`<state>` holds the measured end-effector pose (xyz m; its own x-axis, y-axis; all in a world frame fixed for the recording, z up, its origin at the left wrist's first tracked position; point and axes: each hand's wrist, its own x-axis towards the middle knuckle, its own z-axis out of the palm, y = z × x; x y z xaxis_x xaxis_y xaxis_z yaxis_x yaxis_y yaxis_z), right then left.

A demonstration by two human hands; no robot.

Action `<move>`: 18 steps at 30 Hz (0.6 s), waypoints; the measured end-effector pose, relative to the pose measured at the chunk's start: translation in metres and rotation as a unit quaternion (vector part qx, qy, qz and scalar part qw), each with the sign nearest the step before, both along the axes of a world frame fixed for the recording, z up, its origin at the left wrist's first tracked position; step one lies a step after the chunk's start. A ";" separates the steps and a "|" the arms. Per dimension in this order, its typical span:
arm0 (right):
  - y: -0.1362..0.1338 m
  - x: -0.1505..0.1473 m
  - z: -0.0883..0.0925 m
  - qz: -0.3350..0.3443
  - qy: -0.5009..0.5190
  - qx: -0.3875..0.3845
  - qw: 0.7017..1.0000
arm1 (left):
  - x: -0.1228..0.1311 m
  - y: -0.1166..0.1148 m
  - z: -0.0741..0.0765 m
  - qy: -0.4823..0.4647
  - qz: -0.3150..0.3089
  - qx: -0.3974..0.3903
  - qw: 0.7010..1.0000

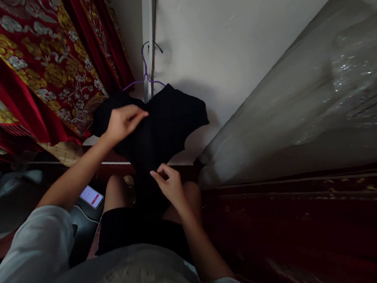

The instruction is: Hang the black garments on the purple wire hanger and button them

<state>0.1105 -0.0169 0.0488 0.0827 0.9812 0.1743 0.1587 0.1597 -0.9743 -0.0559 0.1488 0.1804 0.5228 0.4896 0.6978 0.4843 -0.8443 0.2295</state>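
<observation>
A black short-sleeved garment (177,118), perhaps a shirt, hangs in front of me on a purple wire hanger (145,67). The hanger's hook is caught on a narrow pale upright strip (149,19) along the wall. Up near the neckline, my left hand (124,120) is closed, pinching the black cloth at its front. Lower down the front, my right hand (169,183) also pinches the cloth between thumb and fingers. Between the two hands the fabric runs in a straight line. The garment's lower part is lost in shadow.
Red cloth with gold and silver flower patterns (60,60) hangs at the left. A lit phone (91,197) lies on a dark surface by my left leg. To the right stands a large object under clear plastic wrap (298,94), above a dark red surface (283,229).
</observation>
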 end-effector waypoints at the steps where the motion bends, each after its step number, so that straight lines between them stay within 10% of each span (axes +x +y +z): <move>1: 0.000 -0.002 0.000 0.022 -0.017 -0.001 1.000 | 0.002 0.013 0.012 -0.025 0.018 0.001 1.000; 5: 0.004 -0.003 0.004 0.106 -0.119 0.000 0.987 | 0.007 0.047 0.035 -0.088 0.053 -0.039 0.994; 10: 0.036 0.020 0.030 0.193 -0.212 -0.023 0.958 | 0.007 0.037 0.031 -0.102 0.042 -0.044 0.993; 18: 0.142 0.033 0.130 0.013 -0.164 0.276 0.947 | -0.003 0.024 0.033 -0.008 -0.014 0.066 0.998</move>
<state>0.1437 0.1248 0.1793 -0.0878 0.7342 0.6732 0.4280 0.6380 -0.6401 -0.0594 0.1726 0.2136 0.5238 0.3785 0.7632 0.4572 -0.8808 0.1230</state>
